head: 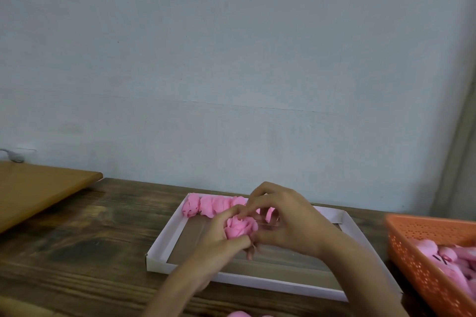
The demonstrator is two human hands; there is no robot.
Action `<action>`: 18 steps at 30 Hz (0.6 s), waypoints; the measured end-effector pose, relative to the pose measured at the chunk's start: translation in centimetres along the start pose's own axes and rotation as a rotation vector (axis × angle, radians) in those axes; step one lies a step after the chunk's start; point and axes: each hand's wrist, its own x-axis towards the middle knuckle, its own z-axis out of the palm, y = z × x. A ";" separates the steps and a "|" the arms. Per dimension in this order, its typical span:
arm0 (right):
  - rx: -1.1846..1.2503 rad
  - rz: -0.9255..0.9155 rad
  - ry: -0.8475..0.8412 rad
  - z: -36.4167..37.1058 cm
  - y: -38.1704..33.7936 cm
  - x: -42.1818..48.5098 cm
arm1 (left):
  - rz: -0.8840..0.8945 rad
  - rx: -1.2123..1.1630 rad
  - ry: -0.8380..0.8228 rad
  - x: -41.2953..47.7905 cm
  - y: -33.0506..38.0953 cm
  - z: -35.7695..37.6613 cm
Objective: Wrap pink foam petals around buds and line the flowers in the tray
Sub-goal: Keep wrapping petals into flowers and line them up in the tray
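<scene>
Your left hand (pixel 216 239) cups the flower (pixel 240 228), grip closed round it; your right hand (pixel 288 224) pinches its edge. Both over the tray (pixel 164 235); pink row (pixel 211 204) along its far wall.

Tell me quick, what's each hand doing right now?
Left hand: closed, gripping the pink foam flower over the tray.
Right hand: closed, fingers pinching the same flower's petals.

Your left hand (pixel 219 238): forearm up from below, fingers curled round the flower (pixel 240 228). Your right hand (pixel 288 224): forearm from lower right, fingertips pinching the flower's upper edge
</scene>
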 end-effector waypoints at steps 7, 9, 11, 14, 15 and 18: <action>-0.004 -0.012 -0.016 0.0 -0.2 0.0 | 0.031 0.000 -0.047 -0.1 0.1 -0.1; -0.004 -0.021 -0.020 0.0 -0.2 0.0 | 0.037 -0.007 -0.051 0.0 -0.1 -0.1; -0.018 -0.026 -0.027 0.0 -0.3 0.0 | 0.042 -0.027 -0.051 0.1 -0.3 -0.1; 0.032 -0.025 -0.021 0.1 -0.3 0.0 | 0.043 -0.059 -0.045 0.3 -0.4 -0.1; 0.075 -0.028 -0.013 0.1 -0.2 0.0 | 0.043 -0.076 -0.038 0.3 -0.4 -0.1; 0.123 -0.045 -0.014 0.2 0.1 -0.1 | 0.031 -0.111 -0.012 0.5 -0.6 0.0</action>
